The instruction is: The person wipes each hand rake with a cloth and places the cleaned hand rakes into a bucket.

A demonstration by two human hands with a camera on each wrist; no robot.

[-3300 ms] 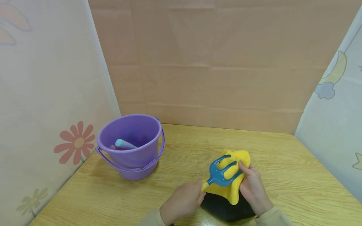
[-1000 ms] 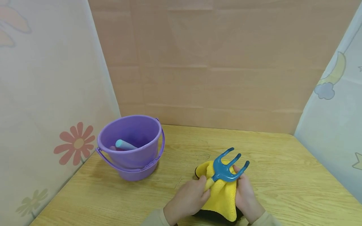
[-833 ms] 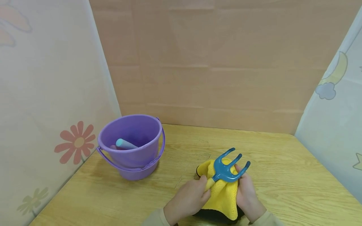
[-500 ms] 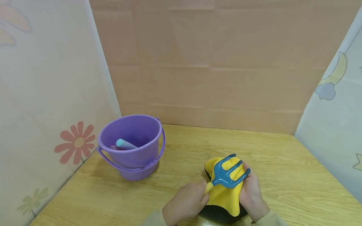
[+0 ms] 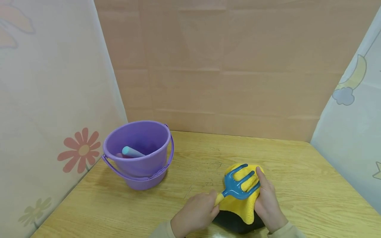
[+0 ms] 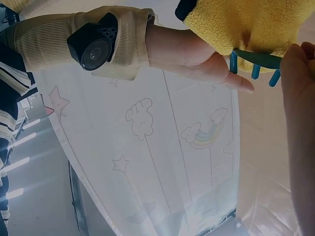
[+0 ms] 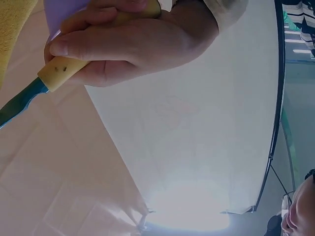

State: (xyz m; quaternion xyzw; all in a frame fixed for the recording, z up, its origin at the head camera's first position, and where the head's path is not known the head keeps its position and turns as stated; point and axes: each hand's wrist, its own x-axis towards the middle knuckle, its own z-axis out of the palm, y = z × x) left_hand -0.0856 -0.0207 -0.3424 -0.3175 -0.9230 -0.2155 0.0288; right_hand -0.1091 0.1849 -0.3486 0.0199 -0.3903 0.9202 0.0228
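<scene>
My left hand [image 5: 194, 211] grips the yellow handle of a toy garden fork [image 5: 233, 188], whose three blue tines point up and right. The right wrist view also shows the left hand [image 7: 123, 42] wrapped round that handle. Behind the tines my right hand [image 5: 268, 205] holds a yellow cloth [image 5: 238, 205] against the fork, its thumb raised beside the outer tine. The cloth hides most of the right fingers. Beneath the yellow side hangs a dark area [image 5: 238, 223]; whether it is the cloth's reverse, I cannot tell. The cloth [image 6: 246, 24] has a dark corner in the left wrist view.
A purple bucket [image 5: 146, 172] stands on the wooden table [image 5: 190, 155], left of the hands, handle lowered. Inside it lie a light-blue rod-like piece [image 5: 132, 152] and something pinkish, mostly hidden. Printed sheets flank the table, with a tan backdrop [image 5: 220, 99] behind.
During the last second my right hand and the cloth have shifted right and up along the fork, covering more behind the tines. The fork has lowered slightly; the left hand keeps its grip.
</scene>
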